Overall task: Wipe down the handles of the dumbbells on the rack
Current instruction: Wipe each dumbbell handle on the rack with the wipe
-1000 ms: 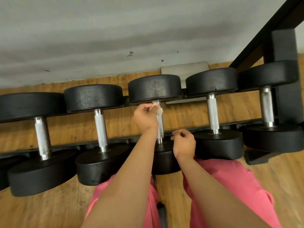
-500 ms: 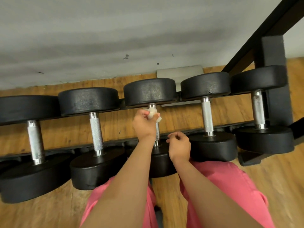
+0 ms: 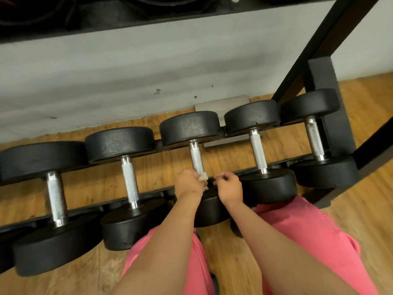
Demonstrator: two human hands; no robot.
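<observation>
- Left hand (image 3: pixel 188 185): fingers curled round a white cloth (image 3: pixel 202 177), clamping it onto the middle dumbbell handle (image 3: pixel 196 159) at its near end, right where the handle meets the near weight head (image 3: pixel 210 209).
- Right hand (image 3: pixel 230 188): just beside the left, not touching it; fingers curled into a fist, nothing visible inside. It hovers over the near head, clear of the handle.
- Bare knurled handle runs from the cloth away to the far head (image 3: pixel 190 127).
- Left of the hands: two more dumbbells, handles (image 3: pixel 129 184) and (image 3: pixel 56 199), with wide gaps of wooden floor (image 3: pixel 102 182) showing between them.
- Right of the hands: two dumbbells, handles (image 3: pixel 258 154) and (image 3: pixel 314 141). The nearer one's head (image 3: pixel 270 186) sits close to the right wrist; tight on that side.
- Black rack upright (image 3: pixel 331 39) slants up beyond the rightmost dumbbell, closing off that end.
- Beyond the far heads: grey wall (image 3: pixel 148 71), with an upper shelf edge (image 3: pixel 148 20) overhead.
- Below the forearms: pink shorts (image 3: pixel 308 241).
</observation>
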